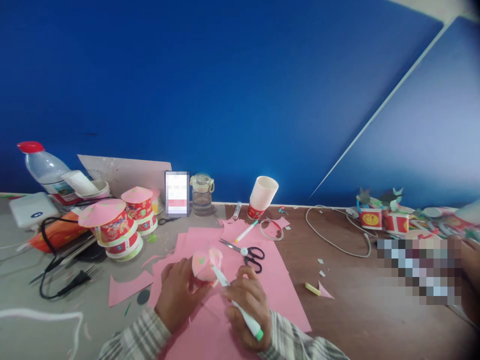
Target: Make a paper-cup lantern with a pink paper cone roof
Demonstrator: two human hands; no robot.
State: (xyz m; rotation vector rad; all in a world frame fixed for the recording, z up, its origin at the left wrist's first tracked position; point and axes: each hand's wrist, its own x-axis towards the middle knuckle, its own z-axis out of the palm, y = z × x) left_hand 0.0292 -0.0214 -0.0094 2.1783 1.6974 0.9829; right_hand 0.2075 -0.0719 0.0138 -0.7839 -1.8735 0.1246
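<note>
My left hand (182, 292) is closed around a small paper-cup craft with a pink cone top (201, 266); a green mark shows on the cone, and most of the cup beneath is hidden by my fingers. In my right hand (250, 305) is a white marker pen (245, 317) with a green end towards me. Its other end touches or nearly touches the pink top. Under both hands lie pink paper sheets (279, 300). Just beyond my right hand, black-handled scissors (244, 251) rest partly spread on the paper. Another marker (246, 231) lies behind them.
Two finished-looking cup crafts with pink cones (103, 212) stand at left, near a bottle (48, 170) and a plug cable (77, 282). At the back are a phone (177, 194), a glass jar (202, 197) and stacked paper cups (263, 192). Another person's arm (470, 280) reaches in at right.
</note>
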